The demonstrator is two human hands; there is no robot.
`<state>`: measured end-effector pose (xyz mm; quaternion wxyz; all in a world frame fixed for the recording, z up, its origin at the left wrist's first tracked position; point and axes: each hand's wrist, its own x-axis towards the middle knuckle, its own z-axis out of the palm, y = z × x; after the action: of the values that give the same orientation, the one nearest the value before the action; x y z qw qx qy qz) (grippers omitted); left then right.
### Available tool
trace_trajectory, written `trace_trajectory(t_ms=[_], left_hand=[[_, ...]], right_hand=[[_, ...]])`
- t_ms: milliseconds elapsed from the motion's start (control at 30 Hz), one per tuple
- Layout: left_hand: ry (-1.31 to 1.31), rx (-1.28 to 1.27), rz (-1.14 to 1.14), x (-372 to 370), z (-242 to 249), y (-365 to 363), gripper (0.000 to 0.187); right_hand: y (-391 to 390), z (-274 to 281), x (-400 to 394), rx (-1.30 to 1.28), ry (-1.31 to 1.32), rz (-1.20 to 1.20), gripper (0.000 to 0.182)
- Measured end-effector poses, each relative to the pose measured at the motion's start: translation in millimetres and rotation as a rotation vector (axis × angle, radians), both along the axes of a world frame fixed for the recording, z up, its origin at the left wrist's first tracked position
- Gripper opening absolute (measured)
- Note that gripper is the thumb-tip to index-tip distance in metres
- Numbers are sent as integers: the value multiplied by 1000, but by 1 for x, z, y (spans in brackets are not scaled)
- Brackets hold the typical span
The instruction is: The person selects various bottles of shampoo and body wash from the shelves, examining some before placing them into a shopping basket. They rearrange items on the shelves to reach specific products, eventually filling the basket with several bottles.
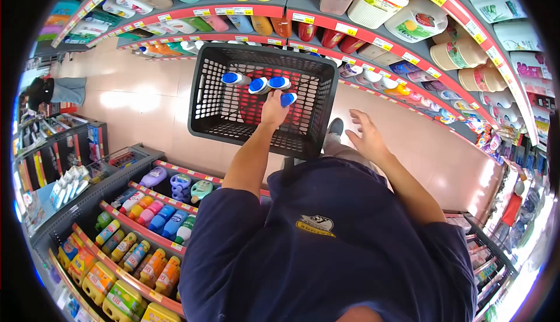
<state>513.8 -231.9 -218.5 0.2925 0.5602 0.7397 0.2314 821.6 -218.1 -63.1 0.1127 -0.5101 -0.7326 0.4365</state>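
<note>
Inside the black shopping basket, my left hand is closed around a white bottle with a blue cap. Just beyond it stand 3 similar blue-capped white bottles: one on the left, one in the middle and one on the right. The lower part of the held bottle is hidden from above. My right hand hovers outside the basket to its right, fingers apart and holding nothing.
Curved shelves of bottles with red price strips run along the far side and right. Behind on the left, a lower shelf holds colourful bottles. A person is at the far left. My shoe is beside the basket.
</note>
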Motion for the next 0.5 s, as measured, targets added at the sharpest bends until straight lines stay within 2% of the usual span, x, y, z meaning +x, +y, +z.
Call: trace_trajectory(t_ms=[167, 233, 267, 333, 400, 433, 500], left_hand=[[-43, 31, 76, -2, -19, 5, 45], [-20, 117, 52, -5, -36, 0, 52], [-50, 22, 28, -10, -46, -3, 56], [-77, 63, 100, -3, -35, -2, 60], [-25, 15, 81, -9, -59, -6, 56], [2, 103, 80, -7, -54, -9, 50], [9, 18, 106, -9, -45, -11, 44]], right_hand=[[2, 13, 23, -28, -14, -195, 56], [5, 9, 27, 30, 35, -213, 55], [8, 14, 28, 65, 22, -190, 54], [23, 29, 23, 62, 29, -199, 55], [43, 59, 12, 127, 31, -180, 54], [51, 77, 8, 142, 44, -166, 53], [75, 109, 3, 251, 98, -171, 53]])
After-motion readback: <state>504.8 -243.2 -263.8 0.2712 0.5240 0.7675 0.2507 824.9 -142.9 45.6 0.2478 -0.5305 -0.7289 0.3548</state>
